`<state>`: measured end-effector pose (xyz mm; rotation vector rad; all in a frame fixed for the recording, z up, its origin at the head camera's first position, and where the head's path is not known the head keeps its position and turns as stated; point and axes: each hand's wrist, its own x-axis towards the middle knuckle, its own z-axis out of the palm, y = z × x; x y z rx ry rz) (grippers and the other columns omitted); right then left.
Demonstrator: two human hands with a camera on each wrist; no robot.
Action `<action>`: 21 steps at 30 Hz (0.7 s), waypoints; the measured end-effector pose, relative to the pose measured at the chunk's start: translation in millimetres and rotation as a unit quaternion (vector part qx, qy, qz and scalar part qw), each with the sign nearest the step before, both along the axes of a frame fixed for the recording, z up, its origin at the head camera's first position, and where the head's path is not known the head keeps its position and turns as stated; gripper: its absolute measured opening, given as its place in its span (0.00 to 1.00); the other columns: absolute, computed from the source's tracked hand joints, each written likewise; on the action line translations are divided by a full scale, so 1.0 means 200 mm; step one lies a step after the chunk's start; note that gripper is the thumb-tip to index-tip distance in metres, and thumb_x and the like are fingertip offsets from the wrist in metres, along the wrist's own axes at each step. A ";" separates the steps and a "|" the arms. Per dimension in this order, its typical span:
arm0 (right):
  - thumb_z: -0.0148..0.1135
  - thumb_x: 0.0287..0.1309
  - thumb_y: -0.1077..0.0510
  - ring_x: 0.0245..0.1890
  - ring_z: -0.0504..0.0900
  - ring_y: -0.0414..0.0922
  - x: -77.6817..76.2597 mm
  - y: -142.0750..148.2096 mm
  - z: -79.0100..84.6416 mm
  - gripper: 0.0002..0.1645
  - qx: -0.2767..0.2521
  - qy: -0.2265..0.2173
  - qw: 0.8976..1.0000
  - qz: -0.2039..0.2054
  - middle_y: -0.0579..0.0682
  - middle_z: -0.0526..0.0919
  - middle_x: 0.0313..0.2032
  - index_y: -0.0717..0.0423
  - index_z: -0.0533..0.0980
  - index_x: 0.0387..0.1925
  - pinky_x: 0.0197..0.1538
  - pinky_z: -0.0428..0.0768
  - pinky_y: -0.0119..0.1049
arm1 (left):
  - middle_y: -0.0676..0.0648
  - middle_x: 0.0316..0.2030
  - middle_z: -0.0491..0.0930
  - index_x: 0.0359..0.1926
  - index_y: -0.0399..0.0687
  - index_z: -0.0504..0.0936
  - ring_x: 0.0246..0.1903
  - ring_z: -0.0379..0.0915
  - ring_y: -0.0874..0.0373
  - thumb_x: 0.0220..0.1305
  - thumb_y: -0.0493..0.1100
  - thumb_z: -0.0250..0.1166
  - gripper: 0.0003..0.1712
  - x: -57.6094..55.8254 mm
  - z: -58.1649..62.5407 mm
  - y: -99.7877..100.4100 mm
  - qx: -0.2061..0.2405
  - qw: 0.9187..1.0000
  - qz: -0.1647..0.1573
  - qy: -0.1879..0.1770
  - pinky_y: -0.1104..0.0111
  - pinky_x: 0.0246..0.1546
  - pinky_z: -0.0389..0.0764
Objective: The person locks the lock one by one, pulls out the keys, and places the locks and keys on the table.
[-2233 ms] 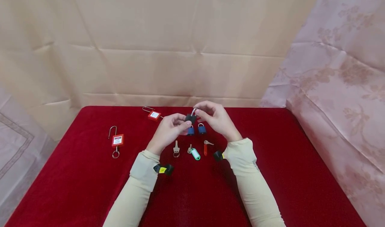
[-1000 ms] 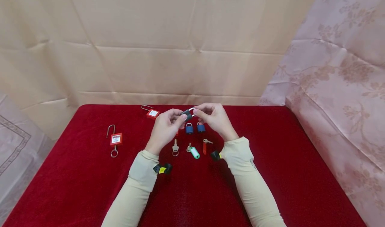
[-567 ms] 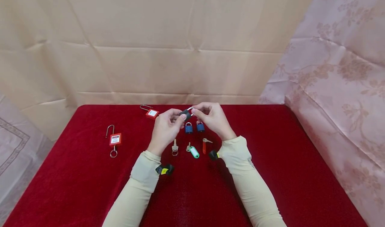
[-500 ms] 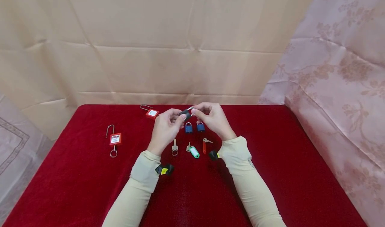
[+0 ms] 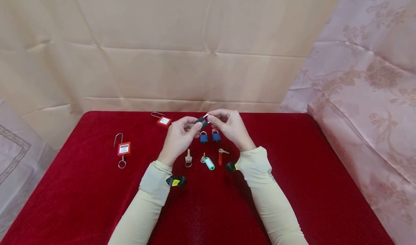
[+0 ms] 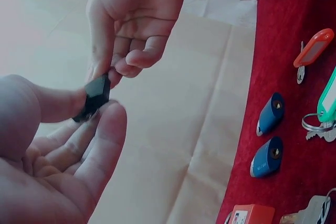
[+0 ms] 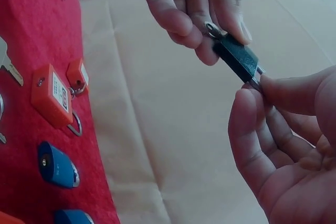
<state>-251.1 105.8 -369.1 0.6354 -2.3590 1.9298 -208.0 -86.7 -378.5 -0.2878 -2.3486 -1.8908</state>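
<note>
In the head view my left hand point(image 5: 179, 138) grips the body of a small black padlock point(image 5: 202, 123) above the far part of the table. The thumb and fingers of my right hand point(image 5: 233, 128) pinch its silver shackle point(image 5: 206, 115) from the right. A small key point(image 7: 212, 30) with a holed bow sticks out of the body's other end in the right wrist view, beside the left fingers. Seen from the left wrist, the padlock is a dark block between both hands. Two blue padlocks point(image 5: 203, 138) stand on the table just below the hands.
Nearer lie a bare key point(image 5: 189, 158) on a ring, a green-tagged key point(image 5: 209, 163) and a red-tagged key point(image 5: 220, 158). Red padlocks with raised shackles lie left point(image 5: 124, 148) and far left of centre point(image 5: 164, 121). Another red padlock point(image 7: 51, 95) is behind my left hand.
Over the last two seconds the black padlock has tilted, its shackle swinging from nearly upright toward the right, and shifted slightly left. Both hands keep their hold; the last half second shows little movement.
</note>
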 end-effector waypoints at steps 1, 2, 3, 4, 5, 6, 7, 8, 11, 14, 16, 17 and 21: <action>0.69 0.64 0.62 0.32 0.83 0.64 0.00 0.00 0.00 0.12 -0.004 -0.001 1.000 0.003 0.54 0.88 0.33 0.65 0.85 0.46 0.36 0.86 0.47 | 0.36 0.39 0.86 0.50 0.35 0.82 0.34 0.86 0.47 0.70 0.40 0.67 0.13 0.00 0.00 0.00 0.001 1.000 -0.007 -0.001 0.62 0.40 0.86; 0.68 0.64 0.62 0.33 0.83 0.65 0.00 0.00 0.00 0.12 -0.009 -0.003 1.000 0.006 0.55 0.88 0.34 0.66 0.84 0.46 0.36 0.86 0.47 | 0.35 0.39 0.86 0.50 0.35 0.82 0.34 0.86 0.48 0.70 0.40 0.67 0.14 -0.01 0.00 0.00 0.005 1.000 -0.016 -0.003 0.61 0.40 0.86; 0.68 0.65 0.62 0.33 0.83 0.64 0.00 0.00 0.00 0.12 -0.011 -0.004 1.000 0.009 0.56 0.87 0.34 0.66 0.84 0.47 0.36 0.86 0.45 | 0.34 0.40 0.86 0.51 0.34 0.81 0.34 0.86 0.50 0.70 0.40 0.67 0.14 -0.01 0.00 0.00 0.008 1.000 -0.024 -0.005 0.60 0.40 0.86; 0.68 0.65 0.62 0.32 0.84 0.63 -0.01 0.00 0.00 0.12 -0.012 -0.004 1.000 0.011 0.56 0.87 0.34 0.66 0.83 0.47 0.37 0.87 0.45 | 0.34 0.40 0.86 0.51 0.34 0.81 0.34 0.86 0.50 0.70 0.40 0.67 0.15 -0.01 -0.01 0.00 0.011 0.999 -0.033 -0.006 0.59 0.41 0.86; 0.67 0.65 0.62 0.32 0.84 0.63 0.00 0.00 0.00 0.12 -0.014 -0.004 1.000 0.014 0.57 0.87 0.35 0.66 0.83 0.47 0.36 0.87 0.44 | 0.35 0.40 0.86 0.52 0.34 0.81 0.34 0.86 0.50 0.69 0.40 0.67 0.16 -0.01 -0.01 0.00 0.010 0.999 -0.039 -0.008 0.59 0.42 0.86; 0.67 0.66 0.62 0.32 0.84 0.61 -0.01 0.01 0.00 0.13 -0.014 -0.003 1.000 0.016 0.57 0.87 0.35 0.67 0.83 0.47 0.37 0.87 0.44 | 0.35 0.41 0.86 0.52 0.34 0.81 0.34 0.86 0.50 0.69 0.40 0.68 0.16 -0.01 0.00 0.00 0.010 0.999 -0.043 -0.010 0.59 0.42 0.86; 0.67 0.66 0.62 0.31 0.84 0.61 -0.01 0.01 0.00 0.13 -0.017 -0.002 1.000 0.018 0.58 0.87 0.36 0.67 0.82 0.48 0.37 0.87 0.44 | 0.36 0.41 0.86 0.52 0.34 0.81 0.35 0.86 0.51 0.68 0.40 0.68 0.16 -0.01 -0.01 0.00 0.009 0.999 -0.047 -0.011 0.59 0.42 0.86; 0.67 0.66 0.62 0.31 0.85 0.59 -0.01 0.01 0.00 0.13 -0.017 0.000 1.000 0.016 0.58 0.86 0.36 0.67 0.82 0.48 0.37 0.87 0.44 | 0.38 0.40 0.87 0.52 0.35 0.82 0.34 0.87 0.51 0.68 0.40 0.69 0.16 -0.01 0.00 0.00 0.006 0.999 -0.049 -0.012 0.59 0.42 0.86; 0.67 0.66 0.62 0.32 0.84 0.59 -0.01 0.02 0.01 0.13 -0.023 0.000 1.000 0.007 0.58 0.86 0.38 0.67 0.82 0.49 0.39 0.87 0.46 | 0.40 0.40 0.87 0.52 0.35 0.83 0.34 0.86 0.51 0.67 0.41 0.70 0.17 -0.02 -0.01 0.00 -0.009 0.999 -0.049 -0.012 0.61 0.41 0.86; 0.67 0.65 0.62 0.34 0.82 0.63 -0.01 0.04 0.01 0.14 -0.028 -0.003 1.000 -0.005 0.58 0.85 0.39 0.67 0.81 0.49 0.39 0.87 0.44 | 0.40 0.41 0.87 0.51 0.35 0.84 0.33 0.86 0.52 0.67 0.41 0.70 0.16 -0.01 -0.02 -0.01 -0.019 0.998 -0.051 -0.012 0.62 0.41 0.85; 0.68 0.65 0.62 0.34 0.82 0.63 -0.01 0.04 0.01 0.15 -0.031 -0.006 0.999 -0.007 0.59 0.84 0.40 0.67 0.81 0.50 0.38 0.87 0.42 | 0.40 0.42 0.87 0.51 0.35 0.84 0.33 0.86 0.52 0.67 0.41 0.70 0.16 -0.01 -0.02 -0.01 -0.023 0.998 -0.055 -0.013 0.62 0.41 0.85; 0.68 0.65 0.62 0.34 0.82 0.62 -0.01 0.04 0.02 0.15 -0.032 -0.006 0.999 -0.007 0.59 0.84 0.40 0.67 0.81 0.50 0.38 0.87 0.41 | 0.40 0.42 0.87 0.51 0.35 0.84 0.33 0.86 0.52 0.67 0.41 0.69 0.16 -0.01 -0.01 -0.01 -0.025 0.998 -0.057 -0.013 0.62 0.41 0.85; 0.67 0.65 0.62 0.32 0.84 0.53 -0.01 0.03 0.01 0.15 -0.037 -0.006 0.999 -0.004 0.60 0.84 0.40 0.68 0.81 0.50 0.38 0.87 0.40 | 0.41 0.42 0.87 0.51 0.36 0.85 0.33 0.86 0.51 0.67 0.41 0.69 0.15 0.00 -0.01 0.00 -0.027 0.998 -0.060 -0.011 0.61 0.41 0.86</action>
